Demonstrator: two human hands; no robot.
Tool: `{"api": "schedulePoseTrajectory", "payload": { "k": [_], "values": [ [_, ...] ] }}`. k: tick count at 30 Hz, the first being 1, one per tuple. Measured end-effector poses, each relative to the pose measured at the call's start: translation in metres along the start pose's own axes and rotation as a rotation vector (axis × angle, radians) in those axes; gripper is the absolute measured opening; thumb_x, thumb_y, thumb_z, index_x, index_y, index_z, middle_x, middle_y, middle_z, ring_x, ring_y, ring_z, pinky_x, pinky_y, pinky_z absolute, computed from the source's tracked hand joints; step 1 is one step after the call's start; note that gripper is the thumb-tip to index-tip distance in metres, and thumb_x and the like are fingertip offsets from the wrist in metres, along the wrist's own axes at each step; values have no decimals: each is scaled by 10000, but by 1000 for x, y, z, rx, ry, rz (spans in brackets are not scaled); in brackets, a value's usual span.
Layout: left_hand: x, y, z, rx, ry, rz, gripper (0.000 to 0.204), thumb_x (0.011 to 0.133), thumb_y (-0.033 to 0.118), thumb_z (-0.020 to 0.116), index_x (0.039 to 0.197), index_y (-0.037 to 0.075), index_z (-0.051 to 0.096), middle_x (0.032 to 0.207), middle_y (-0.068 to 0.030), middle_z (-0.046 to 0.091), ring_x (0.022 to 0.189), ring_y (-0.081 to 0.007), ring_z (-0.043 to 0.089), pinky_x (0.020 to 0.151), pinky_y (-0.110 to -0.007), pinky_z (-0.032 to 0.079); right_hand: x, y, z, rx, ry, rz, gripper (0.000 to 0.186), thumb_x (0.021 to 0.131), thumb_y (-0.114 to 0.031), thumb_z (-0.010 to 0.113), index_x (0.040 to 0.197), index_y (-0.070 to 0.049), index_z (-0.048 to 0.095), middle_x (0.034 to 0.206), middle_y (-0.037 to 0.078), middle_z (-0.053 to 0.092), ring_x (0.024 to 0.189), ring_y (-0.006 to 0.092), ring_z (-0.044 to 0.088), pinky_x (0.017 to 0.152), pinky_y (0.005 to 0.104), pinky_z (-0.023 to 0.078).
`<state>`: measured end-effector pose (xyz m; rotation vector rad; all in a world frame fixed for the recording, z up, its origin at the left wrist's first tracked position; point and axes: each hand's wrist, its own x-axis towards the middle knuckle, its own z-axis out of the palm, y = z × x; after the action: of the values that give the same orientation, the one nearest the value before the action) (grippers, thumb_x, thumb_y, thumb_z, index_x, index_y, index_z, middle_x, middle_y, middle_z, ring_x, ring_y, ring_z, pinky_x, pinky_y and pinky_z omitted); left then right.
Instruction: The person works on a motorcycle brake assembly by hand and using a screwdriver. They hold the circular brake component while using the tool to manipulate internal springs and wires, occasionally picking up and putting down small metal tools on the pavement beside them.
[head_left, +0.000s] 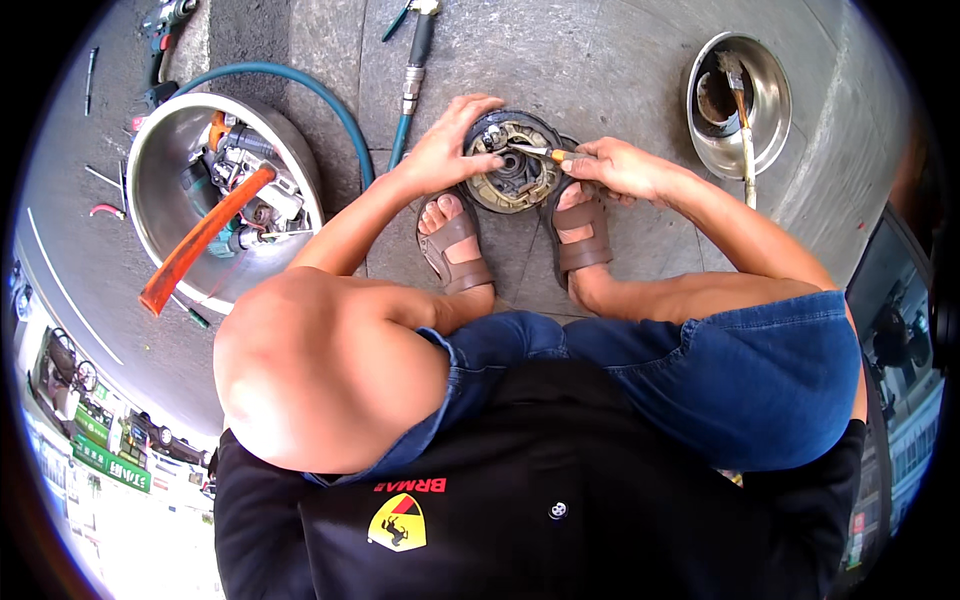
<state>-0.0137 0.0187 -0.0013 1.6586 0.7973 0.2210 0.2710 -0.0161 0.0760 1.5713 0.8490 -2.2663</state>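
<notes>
A round brake assembly (pixel 517 190), with curved shoes and a central hub inside a dark rim, sits on the paving between my sandalled feet. My left hand (pixel 445 152) grips its left side, fingers at the upper rim and thumb reaching over the inside. My right hand (pixel 620 172) is closed around a slim yellow-handled tool (pixel 560 155), possibly pliers, whose metal tip reaches into the upper middle of the assembly. Exactly what that tip touches is too small to make out.
A steel bowl of tools (pixel 165 170), with an orange-handled one across it, stands left. A blue hose (pixel 330 105) curves to a metal fitting beyond it. A drill (pixel 158 45) lies top left. Right is a steel bowl (pixel 750 60) with a brush (pixel 743 120).
</notes>
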Motion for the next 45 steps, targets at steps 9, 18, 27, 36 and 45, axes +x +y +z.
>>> {"api": "schedulePoseTrajectory", "payload": {
  "k": [9, 18, 27, 36, 45],
  "values": [
    [-35, 104, -125, 74, -470, -557, 500, 927, 266, 695, 1352, 39, 562, 1238, -182, 636, 1171, -291, 617, 1021, -391, 475, 8, 32, 23, 82, 74, -140, 330, 988, -367, 599, 881, -59, 655, 683, -15, 599, 535, 77, 497, 457, 252, 372],
    [-9, 25, -34, 284, -77, -398, 916, 759, 410, 841, 1492, 80, 404, 1395, -241, 497, 1282, -361, 526, 1074, -429, 436, 9, 43, 39, 112, 116, -273, 333, 967, -352, 601, 984, -21, 631, 768, 26, 608, 545, 95, 513, 436, 268, 406],
    [-13, 36, 25, -307, 193, -756, 887, 764, 262, 879, 1461, -16, 404, 1227, -178, 639, 1054, -229, 655, 881, -322, 544, 12, 55, 34, 98, 114, -273, 353, 959, -379, 616, 979, -28, 650, 750, 17, 621, 579, 100, 561, 482, 263, 439],
    [-7, 56, 21, -343, 370, -387, 809, 764, 159, 861, 1427, -56, 451, 1273, -156, 636, 1173, -216, 601, 1045, -331, 456, -15, 75, 5, 57, 84, -512, 366, 976, -329, 611, 1095, 14, 662, 934, 63, 689, 804, 124, 655, 703, 287, 534],
    [9, 234, -106, 374, 226, 225, 673, 660, 103, 893, 1275, 56, 623, 1237, -97, 660, 1142, -233, 621, 1011, -366, 472, -109, 26, -16, 388, 148, -1014, 469, 945, -397, 679, 1194, -8, 599, 1020, 65, 643, 947, 159, 620, 850, 317, 498]
  ]
}}
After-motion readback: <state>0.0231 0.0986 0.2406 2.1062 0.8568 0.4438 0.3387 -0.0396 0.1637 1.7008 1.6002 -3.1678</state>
